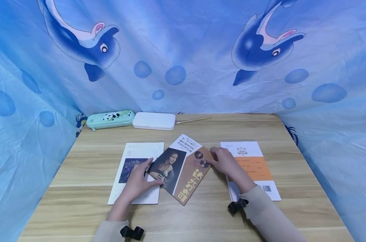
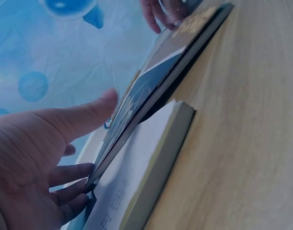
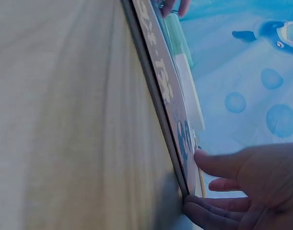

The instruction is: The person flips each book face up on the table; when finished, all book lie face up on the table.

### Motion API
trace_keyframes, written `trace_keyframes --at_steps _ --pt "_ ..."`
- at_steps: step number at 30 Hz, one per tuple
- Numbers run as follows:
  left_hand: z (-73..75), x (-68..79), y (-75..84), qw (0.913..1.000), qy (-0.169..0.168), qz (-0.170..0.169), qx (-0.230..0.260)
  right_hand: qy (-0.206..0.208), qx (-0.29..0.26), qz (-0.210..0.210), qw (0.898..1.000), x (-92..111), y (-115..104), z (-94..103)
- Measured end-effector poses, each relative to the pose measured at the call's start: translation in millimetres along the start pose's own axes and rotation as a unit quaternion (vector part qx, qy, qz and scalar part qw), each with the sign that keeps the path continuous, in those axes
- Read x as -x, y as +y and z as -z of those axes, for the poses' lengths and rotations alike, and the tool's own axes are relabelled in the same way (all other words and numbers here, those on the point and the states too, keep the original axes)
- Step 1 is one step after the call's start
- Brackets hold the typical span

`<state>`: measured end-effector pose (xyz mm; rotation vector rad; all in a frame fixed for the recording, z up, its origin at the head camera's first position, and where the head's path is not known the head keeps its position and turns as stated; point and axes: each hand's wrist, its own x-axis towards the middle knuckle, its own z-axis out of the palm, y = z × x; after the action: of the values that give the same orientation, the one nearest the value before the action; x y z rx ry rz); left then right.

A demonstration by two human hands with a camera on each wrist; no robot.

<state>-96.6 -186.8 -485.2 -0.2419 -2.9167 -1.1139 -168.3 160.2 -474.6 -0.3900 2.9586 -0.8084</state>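
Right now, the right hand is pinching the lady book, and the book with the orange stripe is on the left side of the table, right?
Not quite: the book with the orange stripe is on the right side of the table, as the head view shows. The right hand is indeed pinching the lady book.

A study corner dressed for children, with a wood-grain table (image 1: 71, 174) set against hanging blue cloth (image 1: 207, 43) that fills the top and both sides of the frame. Cartoon dolphins leap at upper left (image 1: 101, 50) and upper right (image 1: 249, 47) of the cloth. A panda pencil case (image 1: 110, 119) and a white case (image 1: 154, 121) line the table's far edge, above three books (image 1: 252, 164) at center. Whether this is home or school cannot be told.
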Motion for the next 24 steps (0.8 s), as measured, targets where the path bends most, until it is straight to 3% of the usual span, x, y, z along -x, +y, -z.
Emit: trace_keyframes --at_steps 7,16,24 --pt "-6.3 3.3 4.4 0.9995 -0.018 -0.027 0.005 -0.009 -0.003 -0.005 1.000 -8 -2 -1.4" --pt "-15.3 8.3 11.8 0.9963 -0.019 -0.070 0.046 -0.017 0.007 -0.029 0.999 -16 -10 -2.4" --pt "-22.1 15.0 14.1 0.9932 -0.047 -0.104 0.022 -0.009 0.017 -0.011 1.000 -25 -8 -3.6"
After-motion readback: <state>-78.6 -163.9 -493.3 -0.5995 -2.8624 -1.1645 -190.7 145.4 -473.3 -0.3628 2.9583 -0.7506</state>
